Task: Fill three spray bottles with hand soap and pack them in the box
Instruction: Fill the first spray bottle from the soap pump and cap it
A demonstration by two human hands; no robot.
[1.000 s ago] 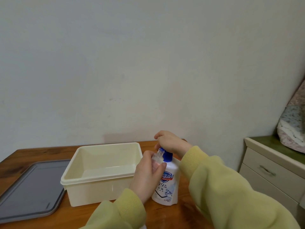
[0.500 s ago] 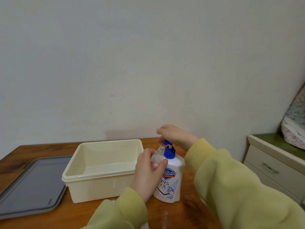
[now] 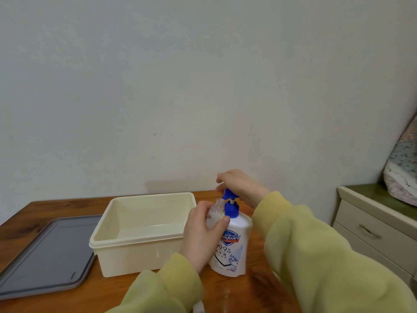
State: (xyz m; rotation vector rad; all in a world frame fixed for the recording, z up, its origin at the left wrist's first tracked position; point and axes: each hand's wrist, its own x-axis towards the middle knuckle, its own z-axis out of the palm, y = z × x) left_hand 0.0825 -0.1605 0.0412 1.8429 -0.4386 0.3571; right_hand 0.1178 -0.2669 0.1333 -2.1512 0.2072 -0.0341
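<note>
topping up a little spray bottle (image 3: pixel 216 214) just right of the box (image 3: pixel 140 251)

gripping that small clear bottle in the left hand (image 3: pixel 203 233), cap off, open neck tucked right under the spout of the white soap bottle (image 3: pixel 233 251). curling the right hand (image 3: pixel 239 186) over the blue pump head (image 3: pixel 227 194), bit of stem showing below it. standing upright on the wooden worktop (image 3: pixel 101 288), close to the box's right wall, can't tell if touching. lying flat just left of the box, a grey lid (image 3: pixel 45 256). way off right of the box, a pale drawer unit (image 3: pixel 372 233).
</note>
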